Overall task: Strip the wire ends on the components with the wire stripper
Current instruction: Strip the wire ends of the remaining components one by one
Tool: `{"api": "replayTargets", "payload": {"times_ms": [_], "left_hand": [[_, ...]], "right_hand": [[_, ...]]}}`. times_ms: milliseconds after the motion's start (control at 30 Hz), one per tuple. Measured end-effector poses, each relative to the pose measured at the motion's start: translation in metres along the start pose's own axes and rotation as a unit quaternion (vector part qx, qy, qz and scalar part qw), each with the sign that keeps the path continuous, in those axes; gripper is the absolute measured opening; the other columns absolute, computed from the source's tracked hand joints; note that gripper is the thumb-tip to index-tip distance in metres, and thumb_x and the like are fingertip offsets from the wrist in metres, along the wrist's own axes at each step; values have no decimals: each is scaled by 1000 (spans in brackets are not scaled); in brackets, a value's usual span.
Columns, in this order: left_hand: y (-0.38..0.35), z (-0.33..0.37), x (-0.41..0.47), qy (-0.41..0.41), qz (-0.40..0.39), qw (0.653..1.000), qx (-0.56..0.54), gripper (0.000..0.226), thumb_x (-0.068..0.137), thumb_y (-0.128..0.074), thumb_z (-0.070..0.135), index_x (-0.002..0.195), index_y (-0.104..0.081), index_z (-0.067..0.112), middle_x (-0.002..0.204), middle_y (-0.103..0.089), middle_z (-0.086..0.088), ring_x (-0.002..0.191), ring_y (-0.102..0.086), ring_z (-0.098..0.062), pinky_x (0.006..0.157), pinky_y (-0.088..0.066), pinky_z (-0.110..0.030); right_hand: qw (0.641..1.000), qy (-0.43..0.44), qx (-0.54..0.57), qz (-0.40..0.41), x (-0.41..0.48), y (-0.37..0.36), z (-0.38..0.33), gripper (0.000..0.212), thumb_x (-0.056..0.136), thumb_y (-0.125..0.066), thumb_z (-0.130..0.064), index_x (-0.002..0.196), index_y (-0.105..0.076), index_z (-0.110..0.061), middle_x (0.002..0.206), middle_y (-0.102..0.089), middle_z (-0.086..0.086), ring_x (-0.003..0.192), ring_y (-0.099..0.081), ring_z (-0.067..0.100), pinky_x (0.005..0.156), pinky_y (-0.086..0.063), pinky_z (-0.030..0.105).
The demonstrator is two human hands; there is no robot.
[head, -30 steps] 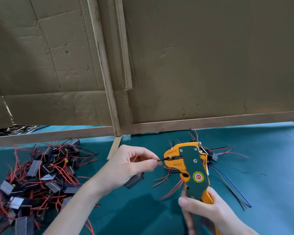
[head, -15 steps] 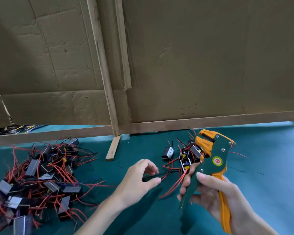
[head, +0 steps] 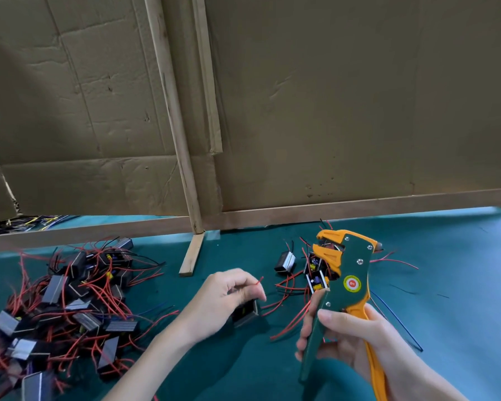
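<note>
Orange-green wire stripper (head: 353,270) in right hand (head: 359,338), handle cropped, left hand (head: 222,298) gripping half-hidden component (head: 246,313).

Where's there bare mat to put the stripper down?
Bare mat lies right of the stripper, below the wooden rail, and near you between the left forearm and right hand. Crowded: the big pile left, the small pile behind the stripper.

A big pile of parts (head: 70,299) lies at the table's (head: 460,285) left edge. A small pile (head: 315,273) lies near the back edge. A wood strip (head: 191,257) lies between them. Cardboard (head: 330,111) stands behind.
</note>
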State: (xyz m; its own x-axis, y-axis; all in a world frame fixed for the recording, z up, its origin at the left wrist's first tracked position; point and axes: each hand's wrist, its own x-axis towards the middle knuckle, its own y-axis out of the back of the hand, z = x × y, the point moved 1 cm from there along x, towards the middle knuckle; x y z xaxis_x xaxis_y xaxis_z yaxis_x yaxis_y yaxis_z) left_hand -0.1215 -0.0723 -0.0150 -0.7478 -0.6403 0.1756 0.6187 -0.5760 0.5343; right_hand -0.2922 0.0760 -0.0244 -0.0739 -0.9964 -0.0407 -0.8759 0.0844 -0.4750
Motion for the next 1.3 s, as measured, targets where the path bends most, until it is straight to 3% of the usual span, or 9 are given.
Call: {"api": "replayTargets", "payload": {"times_ms": [33, 167, 300, 400, 533, 833, 1000, 1133, 1300], "left_hand": [[0, 5, 0, -13, 23, 1000, -12, 18, 81, -60, 41, 76, -73, 30, 88, -66, -2, 85, -61, -23, 83, -45, -32], [4, 36, -6, -78, 84, 993, -6, 14, 79, -63, 38, 82, -76, 32, 79, -61, 6, 72, -56, -2, 69, -39, -10], [10, 59, -13, -118, 117, 986, 33, 13, 73, -70, 38, 84, -71, 32, 79, -69, 14, 76, -62, -5, 72, -44, -12], [12, 67, -16, -145, 116, 980, 68, 8, 74, -75, 29, 80, -70, 29, 77, -68, 16, 74, -61, -6, 70, -43, -9], [16, 70, -17, -173, 113, 974, 97, 10, 77, -77, 20, 79, -73, 28, 76, -65, 15, 72, -60, -7, 69, -42, -10], [18, 70, -18, -171, 88, 977, 94, 10, 78, -77, 17, 83, -77, 25, 73, -64, 10, 71, -59, -12, 68, -43, -14], [19, 72, -19, -160, 81, 979, 101, 6, 78, -77, 20, 81, -78, 26, 72, -62, 11, 71, -59, -10, 68, -43, -14], [20, 74, -20, -154, 72, 978, 119, 6, 79, -77, 23, 81, -78, 28, 71, -60, 10, 71, -58, -11, 68, -45, -24], [21, 75, -22, -153, 61, 978, 127, 9, 80, -76, 25, 81, -76, 34, 71, -58, 9, 71, -57, -14, 69, -45, -31]], "right_hand": [[1000, -5, -18, -9, 0, -1, 1, 25, 62, -79, -10, 84, -70, -2, 79, -60, 33, 72, -64, 46, 70, -55, 56], [996, -32, -80, -35, -3, -5, 6, 28, 61, -81, -17, 84, -70, -4, 82, -63, 33, 76, -66, 46, 70, -56, 50], [991, -43, -107, -72, -6, -7, 6, 35, 68, -80, -18, 93, -63, -1, 87, -65, 30, 81, -67, 44, 73, -56, 46], [987, -41, -104, -114, -10, -11, 4, 27, 77, -76, -18, 98, -64, -5, 91, -66, 26, 85, -66, 41, 79, -54, 46], [985, -36, -103, -132, -11, -13, 4, 18, 81, -75, -17, 98, -69, -15, 94, -67, 24, 89, -66, 39, 80, -53, 41], [983, -41, -121, -133, -12, -10, 4, 35, 81, -79, -23, 107, -62, -7, 95, -66, 25, 89, -66, 40, 85, -53, 47], [979, -44, -138, -146, -13, -12, 1, 28, 81, -78, -24, 101, -66, -10, 95, -67, 23, 88, -66, 37, 84, -53, 44], [977, -36, -142, -153, -15, -12, 1, 20, 82, -75, -22, 100, -68, -17, 94, -69, 19, 87, -66, 35, 84, -52, 42], [975, -33, -163, -149, -14, -13, 0, 27, 83, -72, -26, 97, -64, -5, 89, -68, 16, 83, -64, 33, 80, -49, 43]]}}
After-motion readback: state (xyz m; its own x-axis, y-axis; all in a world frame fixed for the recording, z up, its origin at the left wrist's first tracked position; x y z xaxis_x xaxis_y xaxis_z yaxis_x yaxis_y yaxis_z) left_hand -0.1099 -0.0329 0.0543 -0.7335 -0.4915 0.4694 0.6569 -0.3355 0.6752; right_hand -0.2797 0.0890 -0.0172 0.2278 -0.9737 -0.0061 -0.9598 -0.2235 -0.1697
